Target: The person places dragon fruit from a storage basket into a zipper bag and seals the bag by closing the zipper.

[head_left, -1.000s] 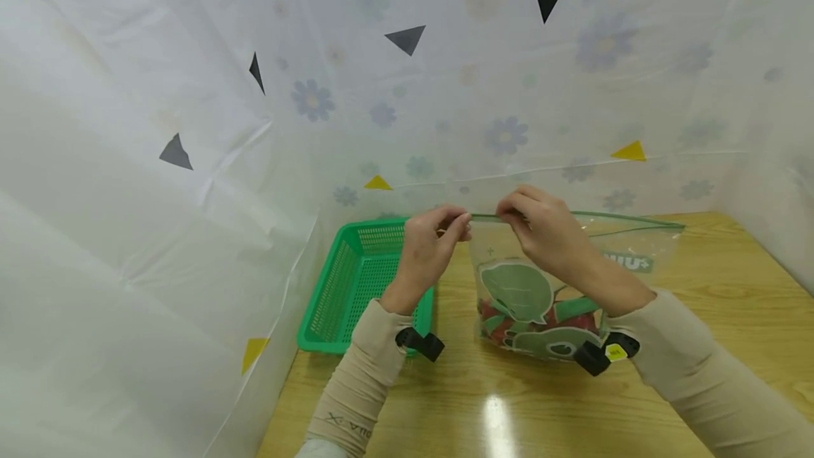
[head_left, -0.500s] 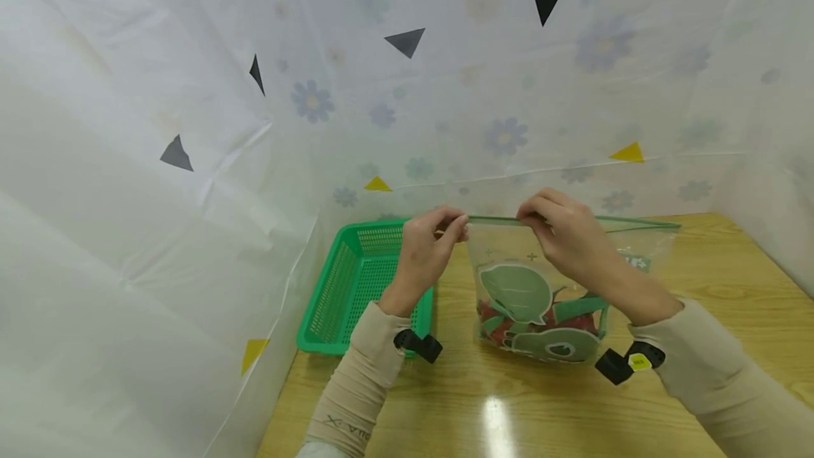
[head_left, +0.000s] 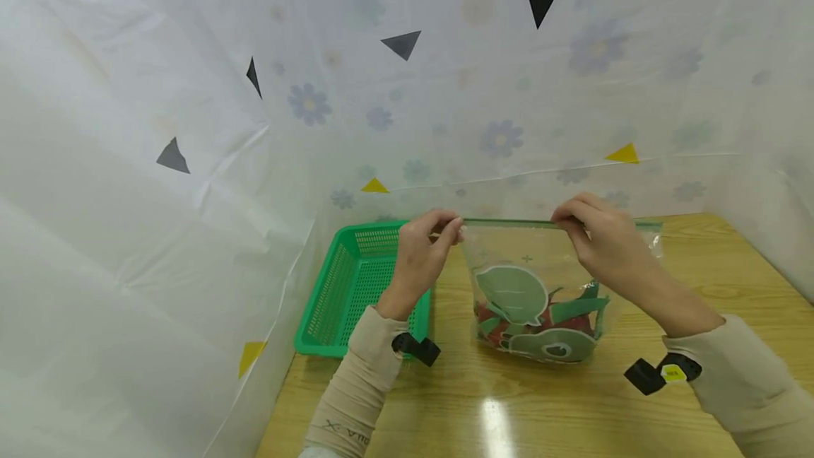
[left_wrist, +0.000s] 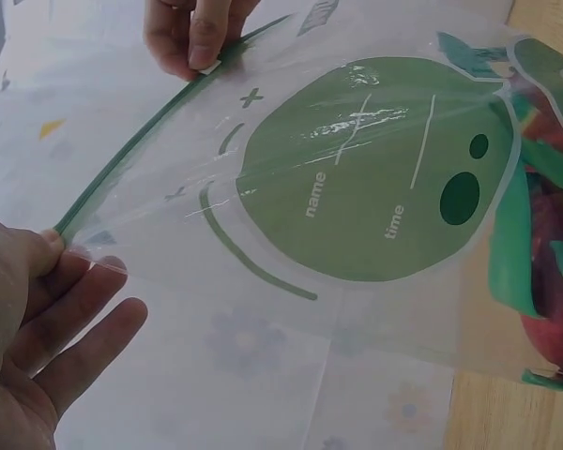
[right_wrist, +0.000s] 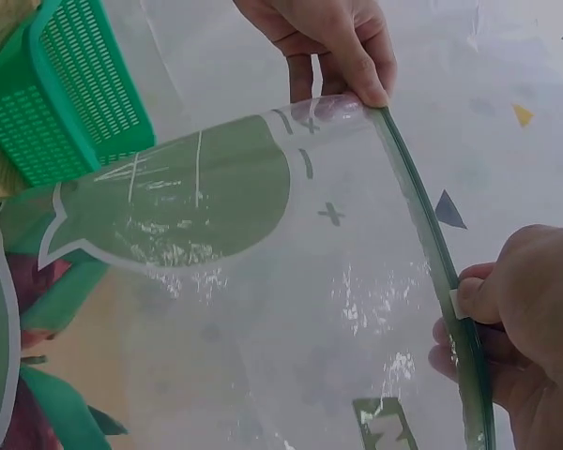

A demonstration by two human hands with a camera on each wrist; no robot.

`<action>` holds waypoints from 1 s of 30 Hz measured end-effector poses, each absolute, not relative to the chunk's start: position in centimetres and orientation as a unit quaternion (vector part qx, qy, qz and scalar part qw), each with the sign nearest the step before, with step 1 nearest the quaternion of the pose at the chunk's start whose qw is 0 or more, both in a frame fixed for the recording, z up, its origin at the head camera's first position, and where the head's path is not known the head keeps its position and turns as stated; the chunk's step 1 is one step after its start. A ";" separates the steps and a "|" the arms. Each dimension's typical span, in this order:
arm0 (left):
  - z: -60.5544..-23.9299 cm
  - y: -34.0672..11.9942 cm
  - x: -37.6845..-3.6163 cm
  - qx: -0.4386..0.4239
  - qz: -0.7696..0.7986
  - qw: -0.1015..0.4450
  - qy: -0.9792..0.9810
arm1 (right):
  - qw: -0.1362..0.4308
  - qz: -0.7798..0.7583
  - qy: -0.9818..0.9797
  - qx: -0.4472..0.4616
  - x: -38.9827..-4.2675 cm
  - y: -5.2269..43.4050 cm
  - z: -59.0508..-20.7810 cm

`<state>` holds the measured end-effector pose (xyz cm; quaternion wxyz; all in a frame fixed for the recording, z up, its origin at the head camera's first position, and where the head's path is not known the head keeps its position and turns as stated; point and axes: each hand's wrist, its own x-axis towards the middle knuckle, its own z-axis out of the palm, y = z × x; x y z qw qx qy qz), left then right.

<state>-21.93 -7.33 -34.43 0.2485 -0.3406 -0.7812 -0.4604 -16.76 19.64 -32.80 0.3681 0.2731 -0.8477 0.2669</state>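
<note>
A clear zip bag (head_left: 534,281) with green printed shapes stands upright on the wooden table (head_left: 521,408); red and green items lie in its bottom. My left hand (head_left: 425,249) pinches the bag's top left corner at the green zip strip (head_left: 509,222). My right hand (head_left: 600,242) pinches the strip farther right, close to the right end. In the left wrist view the left hand (left_wrist: 38,309) holds the corner while the right hand (left_wrist: 192,37) pinches the strip (left_wrist: 131,150). The right wrist view shows the right hand (right_wrist: 507,328) on the zip strip (right_wrist: 427,225) and the left hand (right_wrist: 333,47) at the corner.
A green plastic basket (head_left: 352,288) with perforated walls sits on the table at the left, just behind my left wrist. White floral plastic sheeting (head_left: 191,161) with small triangles walls in the left, back and right sides.
My right hand has slid rightward along the zip strip, from near the left hand toward the bag's right end. The left hand has stayed at the left corner.
</note>
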 end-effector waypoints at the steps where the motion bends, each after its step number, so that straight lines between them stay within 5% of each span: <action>1: -34.5 -7.4 -22.0 -0.341 -0.462 0.249 -0.780 | 0.370 0.265 -0.849 0.269 -16.7 19.9 -32.9; 30: -34.9 -8.1 -22.2 -0.337 -0.478 0.259 -0.769 | 0.391 0.253 -0.857 0.220 -15.4 24.8 -34.0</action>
